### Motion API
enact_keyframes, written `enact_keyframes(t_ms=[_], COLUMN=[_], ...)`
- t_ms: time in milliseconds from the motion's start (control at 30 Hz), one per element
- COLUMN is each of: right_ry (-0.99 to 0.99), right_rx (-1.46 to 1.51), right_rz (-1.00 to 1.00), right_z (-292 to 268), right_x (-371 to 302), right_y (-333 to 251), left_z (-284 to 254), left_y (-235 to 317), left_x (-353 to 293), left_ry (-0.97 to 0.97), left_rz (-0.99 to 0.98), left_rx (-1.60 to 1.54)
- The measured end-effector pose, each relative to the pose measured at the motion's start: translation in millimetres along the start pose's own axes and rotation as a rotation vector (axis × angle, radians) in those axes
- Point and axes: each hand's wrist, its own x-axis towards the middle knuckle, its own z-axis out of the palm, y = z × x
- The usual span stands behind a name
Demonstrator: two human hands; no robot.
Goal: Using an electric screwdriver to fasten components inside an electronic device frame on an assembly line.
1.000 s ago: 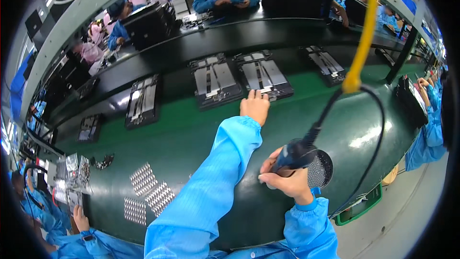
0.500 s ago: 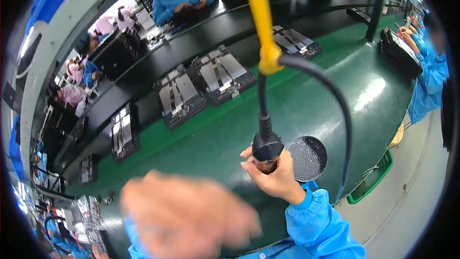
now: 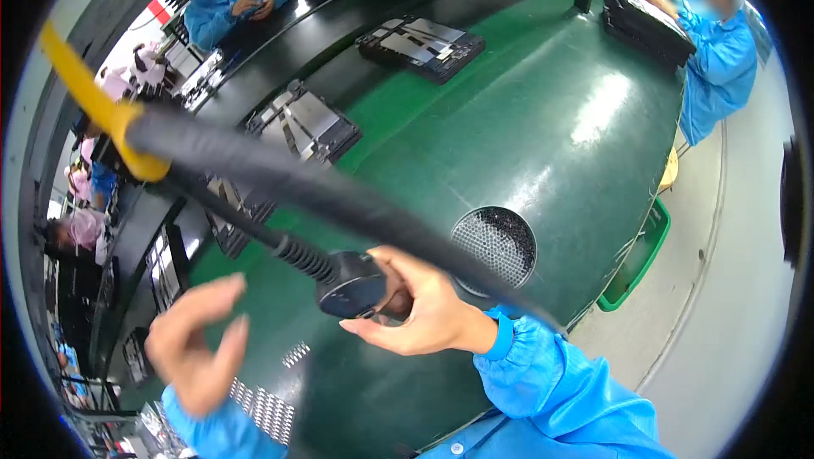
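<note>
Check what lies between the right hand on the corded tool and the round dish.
In the head view, the thick black cable slants between the right hand and the round dish, covering part of the dish's near rim.

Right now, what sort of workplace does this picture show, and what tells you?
Probably an electronics assembly or repair line: opened flat devices lie along a green bench, the right hand holds a corded tool, and co-workers in blue are nearby.

One tool, one round dish
</note>
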Motion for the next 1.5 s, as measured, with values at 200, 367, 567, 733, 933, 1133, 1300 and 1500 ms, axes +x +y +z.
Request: enact_keyframes(t_ms=[200,367,567,733,933,1133,1300,1500], right_ry=[-0.002,0.071,0.064,0.029,-0.045,0.065,0.190,0.275], right_rx=[-0.088,-0.156,-0.164,-0.044,-0.039,-0.022,-0.130,-0.112], right_rz=[0.081,0.050,0.056,0.061,0.068,0.086,0.142,0.057], right_z=[0,-8,-10,-19,-28,-50,-83,-114], right_x=[7,6,8,10,9,14,18,15], right_y=[-13,-8,-11,-18,-27,-45,-62,-54], left_z=[14,21,0,-32,-69,-14,38,106], left_y=[-198,-209,-233,-190,-102,-1,51,60], left_x=[6,46,22,27,11,-33,-50,-103], left_ry=[-0.111,-0.479,0.046,0.257,0.456,0.400,0.021,-0.243], left_rz=[-0.057,-0.391,-0.341,-0.208,-0.060,0.166,0.439,0.249], left_rx=[0.686,0.814,0.880,0.941,0.762,0.601,0.611,0.391])
